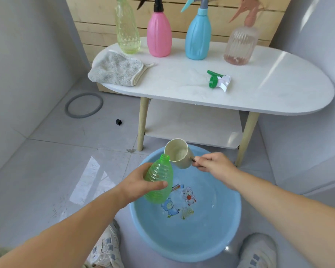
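Note:
My left hand [143, 183] grips a ribbed green plastic bottle [159, 180] with no cap, tilted with its open neck up and away from me, over a blue basin [228, 229] of water on the floor. My right hand [213, 164] holds the handle of a cream scoop cup [179, 153], tipped on its side so its rim nearly meets the bottle's neck. The bottle's green and white spray head [219, 80] lies on the white table [278, 89] beyond.
On the table stand a yellow-green spray bottle [127, 31], a pink one [159, 35], a blue one [198, 35] and a clear pinkish one [240, 45], with a grey cloth [116, 68] at its left end. A grey ring [83, 105] and small black object [118, 122] lie on the tiles. My shoes flank the basin.

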`<action>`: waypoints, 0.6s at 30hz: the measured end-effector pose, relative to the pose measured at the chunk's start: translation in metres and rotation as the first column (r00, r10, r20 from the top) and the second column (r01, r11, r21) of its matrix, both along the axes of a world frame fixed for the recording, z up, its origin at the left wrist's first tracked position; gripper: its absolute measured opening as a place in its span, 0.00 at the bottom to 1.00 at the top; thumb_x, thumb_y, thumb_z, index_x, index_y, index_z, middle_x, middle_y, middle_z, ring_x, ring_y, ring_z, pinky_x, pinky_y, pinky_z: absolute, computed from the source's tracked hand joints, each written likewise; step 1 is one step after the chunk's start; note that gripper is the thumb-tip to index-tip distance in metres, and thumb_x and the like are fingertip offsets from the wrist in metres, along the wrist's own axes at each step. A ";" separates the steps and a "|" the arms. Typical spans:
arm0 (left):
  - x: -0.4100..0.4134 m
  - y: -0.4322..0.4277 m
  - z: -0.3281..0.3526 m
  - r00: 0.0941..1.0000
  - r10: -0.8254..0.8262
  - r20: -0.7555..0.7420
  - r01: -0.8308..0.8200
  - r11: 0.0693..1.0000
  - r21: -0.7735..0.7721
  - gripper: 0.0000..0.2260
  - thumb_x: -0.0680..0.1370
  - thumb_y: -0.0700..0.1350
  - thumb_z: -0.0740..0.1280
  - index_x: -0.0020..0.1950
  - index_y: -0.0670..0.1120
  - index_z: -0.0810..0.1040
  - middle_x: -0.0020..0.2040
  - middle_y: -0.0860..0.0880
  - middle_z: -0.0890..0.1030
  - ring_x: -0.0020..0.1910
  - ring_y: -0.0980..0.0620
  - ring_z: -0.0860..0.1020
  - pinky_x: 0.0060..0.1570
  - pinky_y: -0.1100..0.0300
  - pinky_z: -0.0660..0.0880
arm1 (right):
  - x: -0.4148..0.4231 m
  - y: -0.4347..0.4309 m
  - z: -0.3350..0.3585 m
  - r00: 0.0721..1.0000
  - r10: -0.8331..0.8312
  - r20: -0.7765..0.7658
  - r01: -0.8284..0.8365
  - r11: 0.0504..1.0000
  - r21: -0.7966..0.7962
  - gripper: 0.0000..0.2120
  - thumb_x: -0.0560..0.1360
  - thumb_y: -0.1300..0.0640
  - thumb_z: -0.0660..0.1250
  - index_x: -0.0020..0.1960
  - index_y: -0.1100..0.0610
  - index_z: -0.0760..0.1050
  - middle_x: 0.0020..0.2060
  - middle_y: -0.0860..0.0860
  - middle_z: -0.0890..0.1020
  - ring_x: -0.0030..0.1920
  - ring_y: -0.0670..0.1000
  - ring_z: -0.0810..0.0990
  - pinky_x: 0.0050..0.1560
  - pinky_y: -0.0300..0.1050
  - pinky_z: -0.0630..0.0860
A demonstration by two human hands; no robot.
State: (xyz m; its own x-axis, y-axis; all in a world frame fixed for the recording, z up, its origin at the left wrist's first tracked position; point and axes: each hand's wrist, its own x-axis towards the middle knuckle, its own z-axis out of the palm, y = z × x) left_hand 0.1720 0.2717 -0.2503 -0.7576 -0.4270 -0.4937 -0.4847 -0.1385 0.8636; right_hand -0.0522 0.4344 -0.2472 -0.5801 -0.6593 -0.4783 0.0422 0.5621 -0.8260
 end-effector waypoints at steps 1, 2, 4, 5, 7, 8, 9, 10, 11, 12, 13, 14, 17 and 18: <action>-0.001 0.000 0.003 1.000 -0.007 -0.005 0.007 1.000 -0.006 0.36 0.58 0.55 0.83 0.64 0.53 0.77 0.57 0.49 0.86 0.57 0.50 0.84 0.60 0.52 0.79 | -0.003 0.002 0.010 1.000 0.001 -0.013 -0.002 1.000 -0.016 0.12 0.78 0.49 0.68 0.48 0.58 0.85 0.49 0.50 0.87 0.51 0.45 0.85 0.60 0.39 0.75; -0.002 0.000 0.007 1.000 -0.011 -0.014 0.011 1.000 -0.009 0.36 0.58 0.55 0.83 0.64 0.53 0.77 0.57 0.49 0.85 0.56 0.51 0.84 0.58 0.55 0.80 | -0.006 0.006 0.020 0.999 0.007 -0.035 -0.008 1.000 -0.027 0.12 0.78 0.49 0.69 0.47 0.57 0.85 0.49 0.49 0.87 0.51 0.45 0.85 0.64 0.44 0.75; -0.005 0.001 0.015 0.999 -0.017 -0.044 0.016 1.000 -0.009 0.34 0.60 0.53 0.83 0.64 0.53 0.77 0.57 0.49 0.85 0.55 0.52 0.84 0.53 0.58 0.79 | -0.010 0.012 0.042 0.996 0.009 -0.083 -0.014 0.998 -0.055 0.11 0.78 0.50 0.69 0.48 0.57 0.85 0.48 0.48 0.87 0.52 0.45 0.85 0.67 0.50 0.74; -0.007 0.003 0.019 0.998 -0.021 -0.059 0.020 1.000 -0.014 0.34 0.60 0.53 0.83 0.63 0.53 0.77 0.58 0.48 0.84 0.55 0.52 0.84 0.52 0.58 0.79 | -0.011 0.015 0.054 0.994 0.009 -0.107 -0.016 0.997 -0.071 0.11 0.78 0.51 0.69 0.48 0.57 0.85 0.48 0.48 0.87 0.52 0.46 0.85 0.68 0.51 0.74; -0.012 0.006 0.026 0.995 -0.032 -0.090 0.028 0.999 -0.042 0.35 0.58 0.54 0.83 0.63 0.54 0.76 0.57 0.47 0.84 0.55 0.51 0.84 0.50 0.58 0.79 | -0.011 0.022 0.080 0.985 0.012 -0.175 -0.027 0.996 -0.080 0.10 0.78 0.50 0.69 0.48 0.56 0.85 0.48 0.50 0.87 0.53 0.49 0.85 0.67 0.52 0.74; -0.014 0.008 0.029 0.994 -0.039 -0.102 0.033 0.998 -0.059 0.36 0.58 0.55 0.83 0.63 0.53 0.75 0.57 0.47 0.84 0.54 0.51 0.84 0.49 0.59 0.80 | -0.010 0.024 0.091 0.977 0.021 -0.212 -0.037 0.997 -0.075 0.10 0.78 0.50 0.69 0.47 0.55 0.86 0.47 0.51 0.87 0.54 0.50 0.85 0.66 0.52 0.74; -0.016 0.009 0.031 0.993 -0.048 -0.111 0.040 0.996 -0.076 0.36 0.58 0.55 0.83 0.63 0.53 0.75 0.57 0.47 0.84 0.54 0.51 0.84 0.49 0.59 0.80 | -0.008 0.028 0.103 0.968 0.027 -0.249 -0.048 0.996 -0.076 0.10 0.77 0.49 0.69 0.46 0.54 0.86 0.47 0.50 0.87 0.54 0.50 0.84 0.66 0.51 0.75; -0.019 0.011 0.034 0.991 -0.059 -0.123 0.048 0.995 -0.088 0.37 0.58 0.55 0.83 0.63 0.52 0.74 0.57 0.47 0.83 0.53 0.51 0.84 0.48 0.60 0.80 | -0.008 0.031 0.113 0.955 0.037 -0.295 -0.063 0.995 -0.079 0.10 0.77 0.50 0.69 0.45 0.53 0.86 0.46 0.48 0.87 0.54 0.49 0.84 0.65 0.49 0.75; -0.021 0.013 0.036 0.989 -0.065 -0.131 0.053 0.994 -0.096 0.37 0.58 0.55 0.83 0.64 0.51 0.74 0.57 0.46 0.83 0.53 0.51 0.84 0.48 0.60 0.80 | -0.006 0.034 0.121 0.940 0.046 -0.338 -0.079 0.993 -0.084 0.10 0.78 0.50 0.69 0.45 0.53 0.86 0.45 0.47 0.87 0.53 0.47 0.84 0.64 0.46 0.75; -0.023 0.015 0.038 0.988 -0.068 -0.142 0.054 0.993 -0.101 0.36 0.59 0.55 0.83 0.64 0.51 0.74 0.57 0.46 0.83 0.53 0.51 0.84 0.47 0.61 0.80 | -0.005 0.036 0.128 0.922 0.056 -0.384 -0.095 0.992 -0.083 0.10 0.78 0.49 0.69 0.45 0.53 0.86 0.44 0.46 0.87 0.53 0.47 0.84 0.63 0.45 0.75; -0.025 0.017 0.040 0.986 -0.070 -0.151 0.055 0.993 -0.103 0.36 0.59 0.54 0.83 0.64 0.51 0.74 0.57 0.46 0.83 0.53 0.51 0.84 0.46 0.62 0.80 | -0.004 0.037 0.133 0.904 0.067 -0.421 -0.111 0.991 -0.080 0.10 0.78 0.49 0.68 0.46 0.52 0.86 0.44 0.48 0.87 0.52 0.49 0.83 0.60 0.46 0.75; -0.026 0.018 0.042 0.985 -0.071 -0.159 0.055 0.993 -0.104 0.35 0.61 0.53 0.83 0.64 0.51 0.73 0.57 0.46 0.83 0.53 0.51 0.84 0.46 0.62 0.80 | -0.004 0.038 0.137 0.890 0.076 -0.449 -0.126 0.989 -0.082 0.11 0.77 0.48 0.68 0.46 0.52 0.86 0.43 0.51 0.87 0.50 0.52 0.83 0.58 0.47 0.76; -0.029 0.020 0.046 0.981 -0.074 -0.178 0.055 0.992 -0.109 0.32 0.65 0.48 0.83 0.65 0.51 0.73 0.58 0.46 0.82 0.54 0.52 0.84 0.46 0.64 0.80 | -0.004 0.038 0.143 0.866 0.071 -0.495 -0.141 0.984 -0.106 0.12 0.77 0.46 0.68 0.44 0.52 0.86 0.45 0.61 0.84 0.40 0.57 0.76 0.44 0.46 0.71; -0.029 0.020 0.047 0.981 -0.071 -0.181 0.052 0.993 -0.109 0.32 0.65 0.48 0.82 0.65 0.51 0.73 0.58 0.47 0.82 0.54 0.52 0.84 0.47 0.64 0.80 | -0.004 0.038 0.144 0.860 0.068 -0.505 -0.141 0.984 -0.109 0.12 0.77 0.46 0.68 0.43 0.52 0.85 0.45 0.63 0.83 0.39 0.56 0.74 0.42 0.45 0.68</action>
State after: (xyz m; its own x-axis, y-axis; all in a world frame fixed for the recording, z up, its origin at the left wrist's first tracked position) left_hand 0.1428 0.2919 -0.2037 -0.8580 -0.4179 -0.2986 -0.3204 -0.0189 0.9471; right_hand -0.0562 0.4719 -0.1033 -0.6402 -0.7669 -0.0445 -0.4476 0.4195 -0.7897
